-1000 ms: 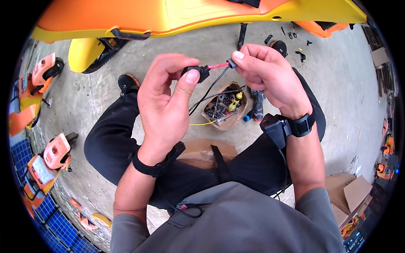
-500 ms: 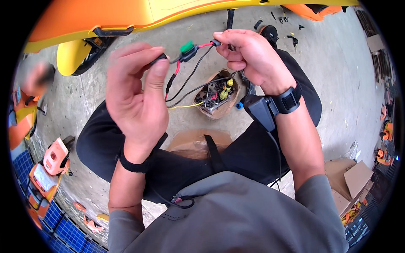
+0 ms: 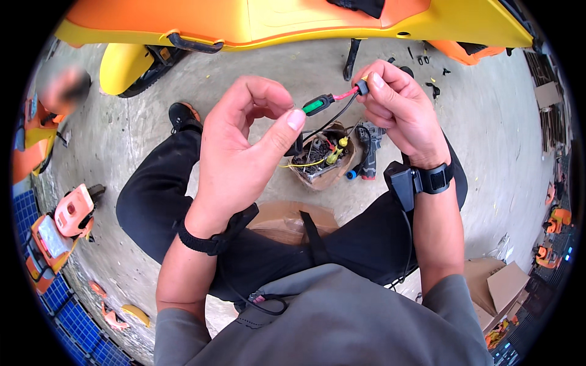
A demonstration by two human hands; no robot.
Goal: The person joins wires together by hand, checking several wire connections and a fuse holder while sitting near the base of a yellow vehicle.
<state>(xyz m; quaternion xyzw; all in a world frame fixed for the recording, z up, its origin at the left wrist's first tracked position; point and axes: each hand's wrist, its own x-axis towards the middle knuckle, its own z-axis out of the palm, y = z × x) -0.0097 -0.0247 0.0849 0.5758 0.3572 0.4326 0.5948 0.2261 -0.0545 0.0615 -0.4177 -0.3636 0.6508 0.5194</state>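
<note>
An inline fuse holder (image 3: 325, 99), black with a green blade fuse (image 3: 314, 107) showing, hangs between my hands. My left hand (image 3: 241, 149) has its thumb and fingertips at the holder's left end; the contact is partly hidden. A short red wire (image 3: 347, 94) runs from the holder to a small black connector (image 3: 362, 87), pinched between the thumb and fingers of my right hand (image 3: 400, 110). From this connector a black wire (image 3: 334, 116) loops down to the left. Below my left thumb dangles a black part (image 3: 295, 145), perhaps the holder's cap.
Under the wires stands an open box of small hardware (image 3: 323, 177) with a yellow-handled tool (image 3: 337, 151). A power drill (image 3: 369, 149) lies beside it. An orange-yellow vehicle body (image 3: 274, 24) spans the far side. A cardboard box (image 3: 497, 287) is at right.
Both hands have shifted right and lower in view. My left hand no longer holds the black piece up apart from the fuse holder; its fingertips are now at the holder.
</note>
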